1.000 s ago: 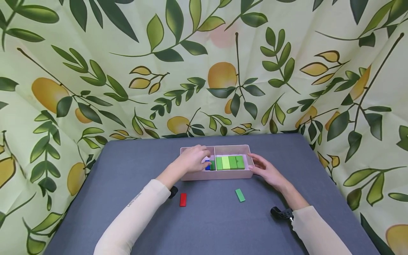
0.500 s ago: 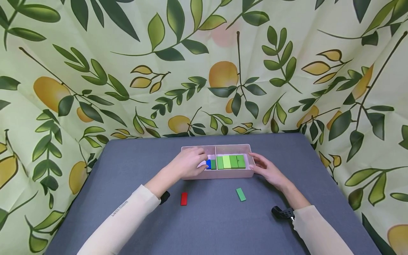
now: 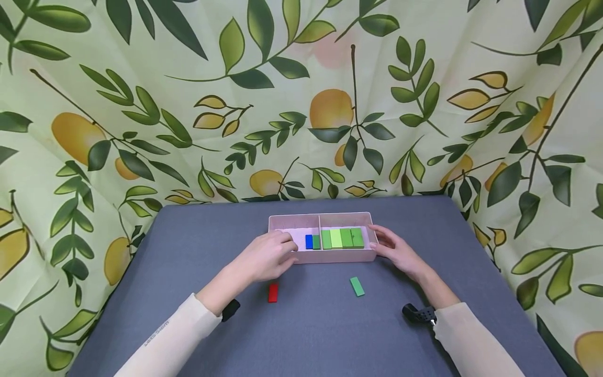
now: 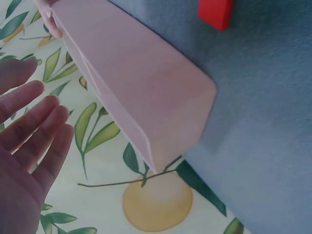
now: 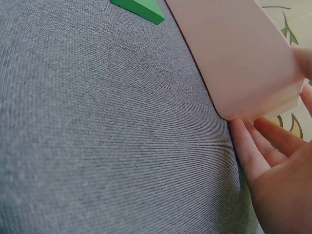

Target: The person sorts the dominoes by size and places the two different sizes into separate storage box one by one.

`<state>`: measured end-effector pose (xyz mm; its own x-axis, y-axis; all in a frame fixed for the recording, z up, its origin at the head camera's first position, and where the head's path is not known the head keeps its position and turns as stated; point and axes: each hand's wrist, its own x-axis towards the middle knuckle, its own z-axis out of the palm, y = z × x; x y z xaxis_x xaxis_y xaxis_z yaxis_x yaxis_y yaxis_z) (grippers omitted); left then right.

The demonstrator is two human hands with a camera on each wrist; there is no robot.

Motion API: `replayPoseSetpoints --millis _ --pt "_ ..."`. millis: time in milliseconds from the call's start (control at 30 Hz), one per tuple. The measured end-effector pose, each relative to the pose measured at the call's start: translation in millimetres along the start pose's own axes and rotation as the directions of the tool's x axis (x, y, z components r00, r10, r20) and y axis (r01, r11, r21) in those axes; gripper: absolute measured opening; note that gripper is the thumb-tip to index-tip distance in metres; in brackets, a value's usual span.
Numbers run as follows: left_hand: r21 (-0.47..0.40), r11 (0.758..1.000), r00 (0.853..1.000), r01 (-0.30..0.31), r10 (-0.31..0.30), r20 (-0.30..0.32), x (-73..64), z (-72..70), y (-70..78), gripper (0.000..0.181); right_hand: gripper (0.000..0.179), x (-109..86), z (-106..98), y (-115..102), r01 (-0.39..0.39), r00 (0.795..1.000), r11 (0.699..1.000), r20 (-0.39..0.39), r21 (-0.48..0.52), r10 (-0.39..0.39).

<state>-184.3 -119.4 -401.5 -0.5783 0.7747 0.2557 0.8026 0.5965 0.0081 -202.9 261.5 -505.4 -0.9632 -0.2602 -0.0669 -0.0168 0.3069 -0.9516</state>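
Note:
A pink two-compartment box (image 3: 334, 256) stands on the table. Its left compartment holds a blue block (image 3: 309, 241) beside a dark green block (image 3: 316, 242); several green blocks (image 3: 346, 238) line the right one. My left hand (image 3: 266, 256) hovers over the box's front left corner, fingers spread and holding nothing in the left wrist view. My right hand (image 3: 400, 256) rests its fingertips against the box's right end, as the right wrist view shows. A red block (image 3: 272, 293) lies in front of the box on the left, and a green block (image 3: 357, 286) on the right.
The grey-blue cloth-covered table (image 3: 320, 335) reaches back to a leaf-and-fruit patterned curtain (image 3: 282, 104). A divider (image 3: 320, 229) splits the box. Black straps (image 3: 418, 315) circle the wrists.
My left hand has drawn back left and toward me, out of the left compartment, uncovering the blue block there. The right hand stays at the box's right end.

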Motion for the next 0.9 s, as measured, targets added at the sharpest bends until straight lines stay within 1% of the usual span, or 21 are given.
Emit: replayPoseSetpoints --millis 67,167,333,433,567,700,900 --pt "-0.012 1.0 1.0 0.005 -0.005 -0.003 -5.8 1.1 0.9 0.016 0.063 -0.5 0 0 0.005 1.0 1.0 0.004 0.002 -0.005" --pt "-0.047 0.998 0.999 0.032 -0.032 0.005 -15.4 3.7 2.3 0.017 0.064 -1.2 -1 -1 0.008 1.0 1.0 0.004 0.006 -0.008" --pt "-0.089 0.993 0.997 0.08 -0.078 0.026 -31.2 11.2 3.8 0.019 0.063 -1.5 -1 0 0.01 1.0 1.0 -0.001 0.0 -0.01" --pt "-0.11 0.988 0.993 0.108 -0.103 0.051 -40.6 16.3 4.4 0.02 0.063 -1.1 -1 1 0.011 1.0 1.0 -0.001 -0.009 -0.011" --pt "-0.131 0.983 0.99 0.127 -0.118 0.075 -51.6 23.0 6.1 0.022 0.063 -0.6 -1 3 0.01 1.0 1.0 -0.002 -0.011 -0.01" --pt "-0.123 0.985 0.99 0.123 -0.113 0.088 -60.4 30.8 7.9 0.022 0.063 -0.9 -1 2 0.008 1.0 1.0 -0.005 -0.017 -0.008" --pt "-0.124 0.981 0.98 0.149 -0.13 0.152 -69.5 40.3 7.6 0.026 0.063 -1.9 0 0 0.017 1.0 1.0 0.002 -0.009 -0.017"
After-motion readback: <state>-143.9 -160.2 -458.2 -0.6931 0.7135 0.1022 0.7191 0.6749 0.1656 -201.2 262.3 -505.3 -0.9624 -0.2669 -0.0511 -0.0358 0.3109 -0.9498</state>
